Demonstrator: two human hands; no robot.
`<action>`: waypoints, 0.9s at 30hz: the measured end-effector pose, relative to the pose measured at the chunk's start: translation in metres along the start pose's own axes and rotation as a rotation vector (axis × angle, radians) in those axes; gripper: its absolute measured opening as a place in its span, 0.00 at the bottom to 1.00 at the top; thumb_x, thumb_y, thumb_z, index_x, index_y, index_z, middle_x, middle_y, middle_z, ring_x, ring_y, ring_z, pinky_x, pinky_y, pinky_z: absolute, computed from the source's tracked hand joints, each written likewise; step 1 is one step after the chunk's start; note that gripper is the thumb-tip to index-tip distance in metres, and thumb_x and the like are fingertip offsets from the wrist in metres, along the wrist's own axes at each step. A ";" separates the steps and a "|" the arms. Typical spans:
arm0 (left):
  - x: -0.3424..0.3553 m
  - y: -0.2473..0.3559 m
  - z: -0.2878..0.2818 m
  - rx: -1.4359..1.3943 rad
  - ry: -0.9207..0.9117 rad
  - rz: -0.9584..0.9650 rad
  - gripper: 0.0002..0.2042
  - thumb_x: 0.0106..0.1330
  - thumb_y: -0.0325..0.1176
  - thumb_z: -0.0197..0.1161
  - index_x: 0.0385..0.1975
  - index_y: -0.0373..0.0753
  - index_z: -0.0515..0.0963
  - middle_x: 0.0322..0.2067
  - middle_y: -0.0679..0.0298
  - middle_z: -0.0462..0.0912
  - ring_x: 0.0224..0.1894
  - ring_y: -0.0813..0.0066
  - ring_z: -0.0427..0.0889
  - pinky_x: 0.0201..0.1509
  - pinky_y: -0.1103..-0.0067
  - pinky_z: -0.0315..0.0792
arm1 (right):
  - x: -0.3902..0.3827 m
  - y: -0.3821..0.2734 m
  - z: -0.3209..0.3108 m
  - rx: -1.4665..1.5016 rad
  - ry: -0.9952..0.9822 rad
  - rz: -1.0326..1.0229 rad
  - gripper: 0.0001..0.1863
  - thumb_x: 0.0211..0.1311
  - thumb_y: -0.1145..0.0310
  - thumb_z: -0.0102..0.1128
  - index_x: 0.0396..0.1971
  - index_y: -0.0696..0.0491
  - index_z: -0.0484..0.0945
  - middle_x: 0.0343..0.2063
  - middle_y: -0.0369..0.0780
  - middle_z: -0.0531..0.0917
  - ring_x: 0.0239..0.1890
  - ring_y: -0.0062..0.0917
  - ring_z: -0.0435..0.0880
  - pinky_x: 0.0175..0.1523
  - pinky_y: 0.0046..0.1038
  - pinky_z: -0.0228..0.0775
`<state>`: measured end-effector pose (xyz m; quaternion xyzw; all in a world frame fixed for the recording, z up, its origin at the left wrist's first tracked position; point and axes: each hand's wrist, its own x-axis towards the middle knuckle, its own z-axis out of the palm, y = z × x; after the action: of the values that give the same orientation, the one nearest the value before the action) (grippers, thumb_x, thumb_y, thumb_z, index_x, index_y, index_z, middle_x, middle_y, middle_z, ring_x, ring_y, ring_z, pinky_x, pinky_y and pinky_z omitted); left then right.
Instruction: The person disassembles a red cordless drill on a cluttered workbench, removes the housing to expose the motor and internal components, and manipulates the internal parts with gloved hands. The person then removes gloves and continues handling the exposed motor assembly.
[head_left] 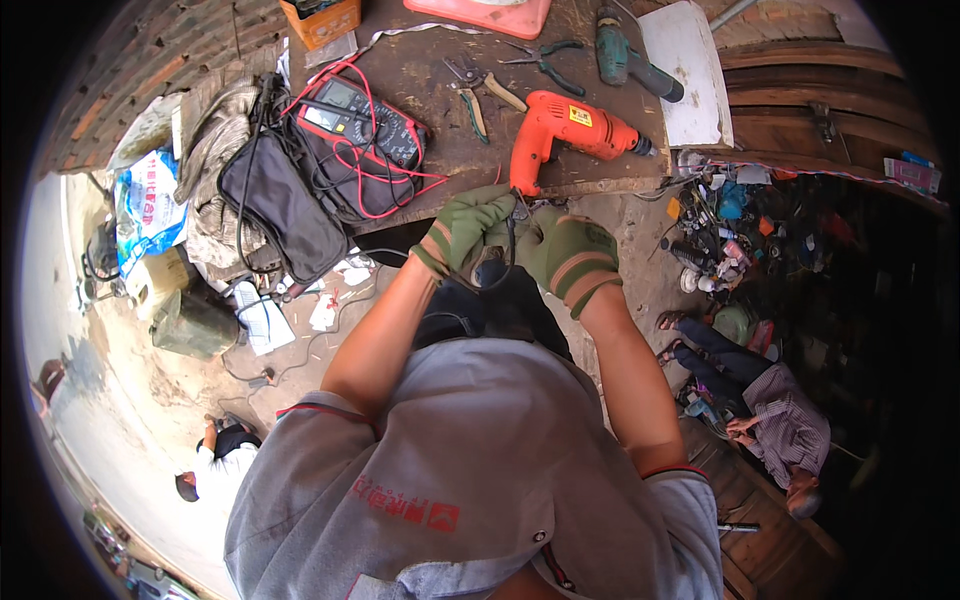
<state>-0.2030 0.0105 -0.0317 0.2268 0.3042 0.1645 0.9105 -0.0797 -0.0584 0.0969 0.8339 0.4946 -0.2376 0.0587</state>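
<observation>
Bench [415, 70] beyond the grip bears a drill [572, 124] and, far left, a crate [333, 27] holding something dark; left hand [466, 229] pinches cord [512, 245], right hand's [570, 252] hold unclear.

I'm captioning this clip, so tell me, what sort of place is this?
Probably a small repair workshop: a drill, a multimeter and pliers are on a worn bench, with clutter piled to the right.

My left hand [468, 230] and right hand [570, 252] partly hide the black cord [511, 246] between them; the top edge cuts off the pink tray [524, 18].
</observation>
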 end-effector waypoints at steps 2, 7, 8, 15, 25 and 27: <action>0.003 -0.001 -0.004 -0.028 0.015 -0.017 0.18 0.77 0.32 0.61 0.62 0.31 0.78 0.41 0.67 0.86 0.38 0.85 0.82 0.38 0.85 0.78 | 0.003 -0.001 -0.001 0.022 -0.002 -0.013 0.14 0.60 0.56 0.58 0.34 0.52 0.83 0.31 0.52 0.87 0.36 0.49 0.88 0.42 0.48 0.79; 0.006 0.002 -0.013 0.114 0.029 -0.037 0.17 0.77 0.33 0.60 0.60 0.32 0.79 0.40 0.66 0.86 0.38 0.83 0.83 0.39 0.85 0.79 | 0.000 0.002 0.046 0.123 0.193 0.024 0.14 0.60 0.56 0.59 0.35 0.51 0.85 0.29 0.49 0.88 0.36 0.49 0.88 0.42 0.46 0.79; 0.005 0.004 -0.013 0.108 0.028 -0.052 0.16 0.77 0.33 0.60 0.60 0.32 0.79 0.41 0.66 0.86 0.39 0.83 0.84 0.40 0.85 0.79 | 0.002 0.005 0.048 0.215 0.216 0.020 0.14 0.60 0.56 0.60 0.35 0.51 0.85 0.30 0.49 0.88 0.36 0.49 0.88 0.43 0.46 0.79; 0.020 0.026 -0.013 -0.249 -0.245 -0.169 0.21 0.81 0.43 0.53 0.60 0.31 0.76 0.44 0.58 0.87 0.44 0.68 0.88 0.49 0.72 0.84 | 0.016 0.003 -0.008 0.251 -0.011 0.149 0.16 0.61 0.56 0.60 0.36 0.53 0.86 0.36 0.52 0.88 0.42 0.51 0.87 0.49 0.46 0.78; 0.103 0.029 0.006 -0.530 -0.397 -0.185 0.33 0.78 0.59 0.49 0.62 0.31 0.71 0.47 0.42 0.83 0.51 0.36 0.85 0.55 0.51 0.83 | 0.009 0.008 -0.006 0.301 0.141 0.069 0.20 0.62 0.61 0.56 0.52 0.45 0.86 0.38 0.53 0.87 0.43 0.51 0.86 0.50 0.48 0.78; 0.106 0.031 0.011 -0.542 -0.291 -0.221 0.32 0.78 0.58 0.49 0.60 0.29 0.72 0.46 0.41 0.83 0.51 0.32 0.84 0.52 0.50 0.84 | 0.007 0.002 -0.014 0.233 0.088 0.088 0.21 0.62 0.62 0.56 0.54 0.43 0.85 0.38 0.54 0.87 0.43 0.52 0.86 0.50 0.48 0.78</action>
<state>-0.1203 0.0797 -0.0590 -0.0372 0.1389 0.1055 0.9840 -0.0710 -0.0493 0.1058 0.8657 0.4285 -0.2538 -0.0497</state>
